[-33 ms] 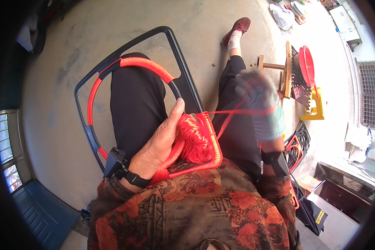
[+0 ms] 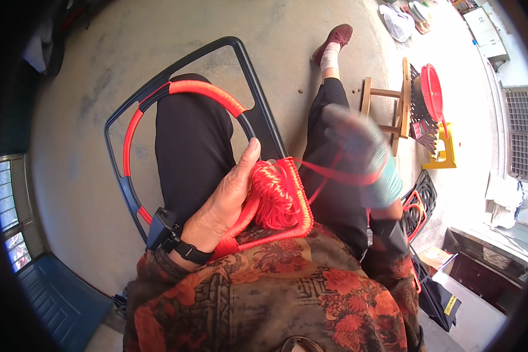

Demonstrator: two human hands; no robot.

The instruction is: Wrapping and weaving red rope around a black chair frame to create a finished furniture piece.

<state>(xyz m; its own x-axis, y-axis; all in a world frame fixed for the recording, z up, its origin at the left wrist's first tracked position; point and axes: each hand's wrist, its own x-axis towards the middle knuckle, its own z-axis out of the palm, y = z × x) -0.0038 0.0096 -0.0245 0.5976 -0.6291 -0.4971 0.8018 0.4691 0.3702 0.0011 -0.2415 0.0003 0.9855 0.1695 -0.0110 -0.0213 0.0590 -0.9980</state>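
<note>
A black frame [image 2: 249,70] with a round inner ring [image 2: 202,89] rests over my left thigh, several stretches of it wrapped in red cord. My bare left hand [image 2: 226,190] is closed on the red-wrapped near part of the frame, thumb pointing up. Against its palm and fingers sits a bundle of loose red cord [image 2: 276,196]; the fingertips are hidden behind it. From the frame's wrapped corner, a length of red cord [image 2: 328,171] stretches to my gloved right hand [image 2: 366,155], over my right thigh. That hand grips the cord, its fingers smeared by motion.
Right of my leg stand a wooden stool [image 2: 403,100], a red plastic basket [image 2: 432,94] and a yellow stool [image 2: 449,149]. More black frames with red cord [image 2: 419,205] lie close by my right forearm. A blue panel [image 2: 61,296] is at the lower left.
My right hand has come a little nearer to me and tilted left, and the cord at it hangs lower. My left hand and the frame stay put.
</note>
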